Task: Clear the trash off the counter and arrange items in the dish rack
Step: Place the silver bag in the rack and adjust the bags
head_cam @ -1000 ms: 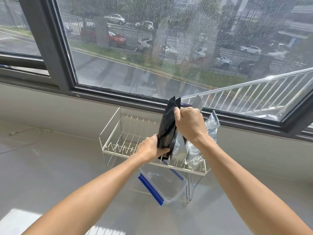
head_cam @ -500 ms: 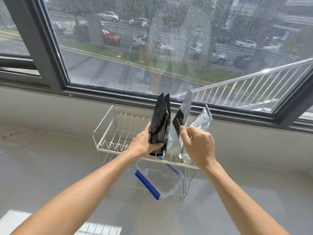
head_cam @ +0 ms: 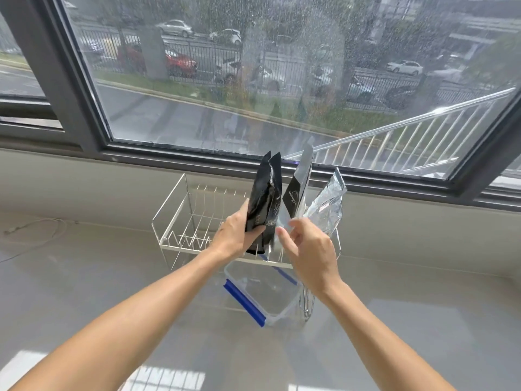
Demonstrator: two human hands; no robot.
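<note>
Three foil pouches stand upright at the right end of one white wire dish rack (head_cam: 180,221): a black pouch (head_cam: 263,198), a silver-and-black pouch (head_cam: 299,190) just beside it, and a crinkled silver pouch (head_cam: 327,206) leaning to the right. One clear plastic container (head_cam: 265,294) with blue clips sits on the tabletop (head_cam: 84,277) under the rack's near right part.

Two hands are in view. The left hand (head_cam: 234,232) is wrapped around the lower part of the black pouch, thumb across its front. The right hand (head_cam: 307,244) is loosely curled with the fingers (head_cam: 282,231) partly open at the base of the silver-and-black pouch; whether it actually grips that pouch cannot be told.

The left half of the rack holds only its bare wire dividers. The rack's back edge stands near the wall below the window frame (head_cam: 197,159). One thin white cable (head_cam: 33,230) lies far left on the tabletop, well apart from the rack. Wide bare surface spreads left, right and in front.
</note>
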